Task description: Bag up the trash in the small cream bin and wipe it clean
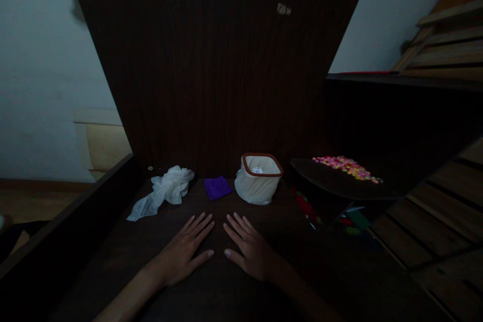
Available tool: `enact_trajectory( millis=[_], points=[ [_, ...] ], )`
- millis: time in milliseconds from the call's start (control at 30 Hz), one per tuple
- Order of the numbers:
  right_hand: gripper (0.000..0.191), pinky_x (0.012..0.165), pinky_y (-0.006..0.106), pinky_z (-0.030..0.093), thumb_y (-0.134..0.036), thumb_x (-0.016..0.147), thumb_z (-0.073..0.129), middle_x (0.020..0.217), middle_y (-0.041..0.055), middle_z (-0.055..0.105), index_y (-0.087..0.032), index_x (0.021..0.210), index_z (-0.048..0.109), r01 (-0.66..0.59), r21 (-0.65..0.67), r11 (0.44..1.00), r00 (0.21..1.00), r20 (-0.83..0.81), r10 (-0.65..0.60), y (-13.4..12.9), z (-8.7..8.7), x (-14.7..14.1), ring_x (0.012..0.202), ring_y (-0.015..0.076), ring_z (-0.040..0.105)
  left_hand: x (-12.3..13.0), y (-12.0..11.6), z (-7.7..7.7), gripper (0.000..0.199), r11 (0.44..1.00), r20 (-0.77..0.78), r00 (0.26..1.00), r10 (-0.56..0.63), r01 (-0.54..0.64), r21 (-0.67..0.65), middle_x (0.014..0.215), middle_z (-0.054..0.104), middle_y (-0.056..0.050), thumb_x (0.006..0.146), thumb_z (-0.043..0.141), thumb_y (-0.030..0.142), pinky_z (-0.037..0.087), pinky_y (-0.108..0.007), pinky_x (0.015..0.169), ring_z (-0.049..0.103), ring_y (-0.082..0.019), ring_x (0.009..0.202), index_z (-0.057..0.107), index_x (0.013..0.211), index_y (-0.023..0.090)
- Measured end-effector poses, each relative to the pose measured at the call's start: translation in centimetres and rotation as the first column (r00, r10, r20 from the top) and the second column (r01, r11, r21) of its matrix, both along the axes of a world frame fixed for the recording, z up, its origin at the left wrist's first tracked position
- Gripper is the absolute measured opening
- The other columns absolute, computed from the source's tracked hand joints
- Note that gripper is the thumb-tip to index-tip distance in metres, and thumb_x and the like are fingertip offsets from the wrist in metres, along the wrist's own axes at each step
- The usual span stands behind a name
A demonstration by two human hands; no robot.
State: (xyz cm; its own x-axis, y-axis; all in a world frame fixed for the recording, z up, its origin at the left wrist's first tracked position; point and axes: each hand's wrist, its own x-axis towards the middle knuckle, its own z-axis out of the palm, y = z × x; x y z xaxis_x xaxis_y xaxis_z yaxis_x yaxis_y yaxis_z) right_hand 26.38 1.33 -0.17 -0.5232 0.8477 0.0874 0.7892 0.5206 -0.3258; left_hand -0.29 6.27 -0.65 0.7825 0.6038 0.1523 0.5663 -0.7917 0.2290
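- Both hands are lying palm down on the dark wood surface (219, 287), fingers loosely spread, gripping nothing; the left hand (185, 251) and right hand (253, 251) are pointing their thumbs at each other with a gap between.
- The purple folded cloth (218, 187) is lying just beyond the left fingertips, near the back panel (226, 60); the crumpled white sheet (171, 186) is sitting to its left, and I cannot tell whether it is plastic or tissue.
- The white basket (256, 191) with its brown rim is standing upright beyond the right fingertips, holding something white (257, 169) too small to tell.
- For good handling, pinching the cloth by an edge would likely be suiting its flat shape; the sheet is looking limp and would probably be needing a gathered grip; the basket's rim is offering the firmest hold.
- On the right, a rounded shelf (320, 177) is carrying many small pink and yellow pieces (345, 166), which a knock could be scattering.
- Red and green items are sitting dimly below it.
- The back panel and the low side board (75, 226) are limiting reach, and the poor light is hiding edges.
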Motion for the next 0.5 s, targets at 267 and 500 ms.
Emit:
enact_trajectory(
  millis=[267,500],
  points=[
    [0.065,0.125,0.058,0.023,-0.048,0.103,0.047,0.166,0.0144,0.026,-0.013,0.157,0.036,-0.002,-0.008,1.000,1.000,0.009,0.002,-0.04,0.09,0.08,0.156,0.0329,0.019,0.01,-0.08,0.19,0.067,1.000,-0.008,1.000,0.004,-0.005,-0.019,0.167,0.027,-0.007,0.104,0.043,0.055,0.033,-0.058,0.122,0.029,-0.033,0.154,0.020,0.162,0.030],
    [0.064,0.125,0.059,0.024,-0.046,0.103,0.047,0.166,0.0149,0.026,-0.013,0.157,0.037,-0.008,0.000,1.000,1.000,0.013,0.008,-0.02,0.08,0.05,0.156,0.0335,0.019,0.05,-0.13,0.32,0.067,1.000,-0.020,1.000,0.005,-0.005,-0.016,0.167,0.026,-0.007,0.104,0.042,0.055,0.032,-0.058,0.123,0.029,-0.033,0.154,0.021,0.162,0.029]
  ],
)
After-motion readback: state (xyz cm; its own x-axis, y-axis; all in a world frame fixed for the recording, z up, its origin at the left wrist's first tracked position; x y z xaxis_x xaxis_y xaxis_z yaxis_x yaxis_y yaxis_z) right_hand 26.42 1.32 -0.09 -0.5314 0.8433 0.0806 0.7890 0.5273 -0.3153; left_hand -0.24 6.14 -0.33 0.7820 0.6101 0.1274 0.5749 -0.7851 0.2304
